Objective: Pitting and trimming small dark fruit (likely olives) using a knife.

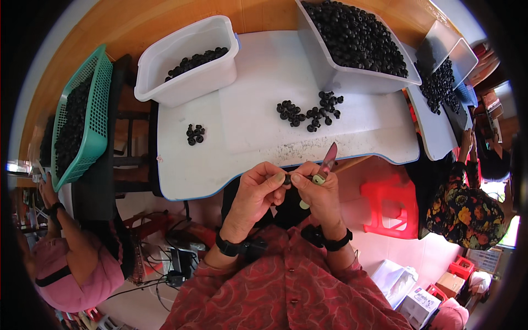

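My left hand [258,188] pinches a small black rubber-like part [287,180] in front of the table's near edge. My right hand [320,196] grips a folding-type knife [329,158] with a pale green handle, its blade pointing up and away. The right thumb and forefinger also meet the small part, and the handle is mostly hidden in the palm. A loose pile of similar black parts [313,113] lies on the white table [253,82] beyond my hands. Further left sits a smaller cluster of them [195,133].
At the far left of the table stands a white bin [187,91] partly filled with black parts; at the far right, a fuller grey bin [360,77]. A green basket [99,126] is left. People sit on both sides. A red stool [390,206] stands at right.
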A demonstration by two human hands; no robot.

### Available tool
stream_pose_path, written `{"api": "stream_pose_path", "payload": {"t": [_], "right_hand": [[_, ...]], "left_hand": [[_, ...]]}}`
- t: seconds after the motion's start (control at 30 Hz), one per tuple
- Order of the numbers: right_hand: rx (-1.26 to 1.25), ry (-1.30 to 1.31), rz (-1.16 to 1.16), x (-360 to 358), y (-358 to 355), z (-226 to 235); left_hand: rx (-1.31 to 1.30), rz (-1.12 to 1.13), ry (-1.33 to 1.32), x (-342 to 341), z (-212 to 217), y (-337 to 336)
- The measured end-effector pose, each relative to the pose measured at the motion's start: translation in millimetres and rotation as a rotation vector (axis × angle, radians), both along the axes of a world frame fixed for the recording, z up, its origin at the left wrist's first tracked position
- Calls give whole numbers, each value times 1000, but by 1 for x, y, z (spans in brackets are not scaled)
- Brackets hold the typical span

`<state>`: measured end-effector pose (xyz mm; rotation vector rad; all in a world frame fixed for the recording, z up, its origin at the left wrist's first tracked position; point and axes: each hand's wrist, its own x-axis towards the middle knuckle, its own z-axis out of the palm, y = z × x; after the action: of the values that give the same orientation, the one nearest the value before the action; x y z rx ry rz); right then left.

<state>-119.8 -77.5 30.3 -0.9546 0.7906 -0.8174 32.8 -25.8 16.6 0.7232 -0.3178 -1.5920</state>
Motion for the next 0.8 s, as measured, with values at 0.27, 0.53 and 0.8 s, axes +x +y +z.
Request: {"api": "stream_pose_path", "payload": {"t": [0.27,0.53,0.8], "right_hand": [[44,160,-68,-1,6,4],[7,131,-135,1,7,-1],[3,178,-142,-2,6,-8]], "left_hand": [[-70,311,-147,77,57,-58],[-200,656,-187,130,73,-112],[-270,378,-1441,6,-15,-120]]}}
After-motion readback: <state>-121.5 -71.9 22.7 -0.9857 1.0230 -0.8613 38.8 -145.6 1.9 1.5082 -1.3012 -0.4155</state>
